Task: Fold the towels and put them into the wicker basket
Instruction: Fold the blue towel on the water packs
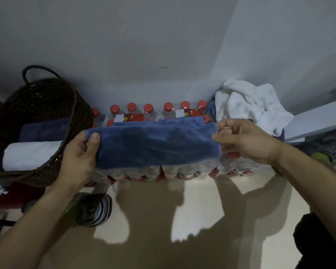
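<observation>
Head view: a folded blue towel (155,144) is gripped at its ends by left hand (80,154) and right hand (244,140); wicker basket (52,117) at nine o'clock.

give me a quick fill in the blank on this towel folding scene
1. Both hands hold a folded ____ towel.
2. The wicker basket already holds a blue towel and a ____ one.
3. The bottles behind the towel have ____ caps.

Missing words: blue; white; red
</observation>
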Demonstrator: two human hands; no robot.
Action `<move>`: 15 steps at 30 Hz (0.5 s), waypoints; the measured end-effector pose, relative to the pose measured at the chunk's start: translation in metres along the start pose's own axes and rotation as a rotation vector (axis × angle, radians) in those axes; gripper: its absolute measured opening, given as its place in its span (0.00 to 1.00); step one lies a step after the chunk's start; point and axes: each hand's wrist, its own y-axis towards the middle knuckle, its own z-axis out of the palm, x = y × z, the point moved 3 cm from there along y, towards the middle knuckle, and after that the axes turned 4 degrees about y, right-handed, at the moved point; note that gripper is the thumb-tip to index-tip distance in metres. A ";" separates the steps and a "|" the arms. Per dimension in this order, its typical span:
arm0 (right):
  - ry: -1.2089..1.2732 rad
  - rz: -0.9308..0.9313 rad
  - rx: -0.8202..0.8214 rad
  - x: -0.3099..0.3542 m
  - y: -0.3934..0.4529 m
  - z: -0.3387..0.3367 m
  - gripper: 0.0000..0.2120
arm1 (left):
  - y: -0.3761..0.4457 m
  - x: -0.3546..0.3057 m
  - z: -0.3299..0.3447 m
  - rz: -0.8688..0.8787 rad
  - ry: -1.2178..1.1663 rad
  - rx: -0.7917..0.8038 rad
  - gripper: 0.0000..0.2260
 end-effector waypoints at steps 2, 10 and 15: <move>0.097 -0.088 -0.102 0.012 -0.004 0.003 0.08 | 0.003 -0.011 -0.007 0.072 0.071 -0.117 0.10; -0.161 -0.456 -0.551 0.058 -0.002 0.008 0.06 | 0.050 -0.084 -0.033 0.271 0.146 -0.349 0.11; -0.171 -0.542 -0.696 0.081 0.010 -0.003 0.04 | 0.071 -0.114 -0.040 0.294 0.139 -0.329 0.10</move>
